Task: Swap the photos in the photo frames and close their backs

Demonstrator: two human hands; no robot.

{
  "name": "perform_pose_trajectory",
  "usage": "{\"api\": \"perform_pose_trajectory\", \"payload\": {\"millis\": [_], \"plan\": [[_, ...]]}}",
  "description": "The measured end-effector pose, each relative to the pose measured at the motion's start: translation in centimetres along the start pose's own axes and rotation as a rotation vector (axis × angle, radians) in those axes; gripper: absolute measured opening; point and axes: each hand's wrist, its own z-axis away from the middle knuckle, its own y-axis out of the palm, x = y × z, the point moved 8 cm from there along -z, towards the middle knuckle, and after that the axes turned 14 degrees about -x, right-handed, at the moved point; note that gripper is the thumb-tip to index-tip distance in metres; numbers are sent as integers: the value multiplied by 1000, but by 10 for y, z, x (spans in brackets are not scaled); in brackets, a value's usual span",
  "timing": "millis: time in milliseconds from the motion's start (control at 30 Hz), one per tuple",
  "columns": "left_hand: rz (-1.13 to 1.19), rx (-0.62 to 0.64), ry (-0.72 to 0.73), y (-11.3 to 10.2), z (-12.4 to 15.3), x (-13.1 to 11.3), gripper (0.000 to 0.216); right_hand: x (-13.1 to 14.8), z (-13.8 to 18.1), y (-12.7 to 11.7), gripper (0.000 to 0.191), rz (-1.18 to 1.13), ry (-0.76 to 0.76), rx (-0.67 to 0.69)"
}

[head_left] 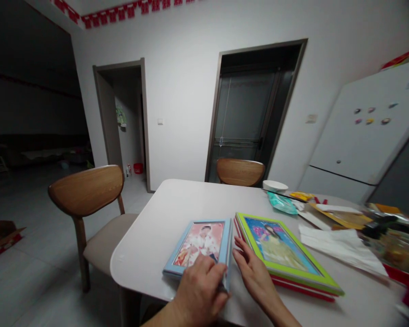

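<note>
A light-blue picture frame (177, 260) with a pink-toned photo lies face up on the white table, near its front edge. My left hand (202, 284) is closed on the near right part of this frame, its fingers bent over the border and hiding that corner. To its right, a lime-green picture frame (301, 268) with a picture of a figure in a pale yellow dress rests on top of a red frame (303, 289). My right hand (254, 270) is open between the two groups, fingers stretched out beside the green frame's left side; whether they touch it I cannot tell.
The white table (146, 254) has a rounded left corner. On its right side lie a teal packet (282, 203), white paper (342, 247), a white bowl (275, 185) and other clutter. Wooden chairs stand at the left (88, 188) and far side (240, 172). A fridge (364, 131) stands behind, right.
</note>
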Motion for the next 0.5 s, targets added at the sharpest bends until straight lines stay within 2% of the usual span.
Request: {"api": "perform_pose_trajectory", "payload": {"millis": [100, 167, 233, 367, 500], "plan": [[202, -334, -223, -54, -23, 13, 33, 19, 0, 8, 54, -3, -37, 36], [311, -463, -357, -71, -24, 30, 29, 26, 3, 22, 51, -7, -79, 106], [366, -503, -448, -71, -16, 46, 26, 28, 7, 33, 46, 4, -128, 157], [437, -501, -567, -52, 16, 73, 24, 22, 14, 44, 41, 110, -225, 204], [426, -439, -637, -33, 45, 88, 29, 15, 24, 50, 41, 257, -309, 314]]}}
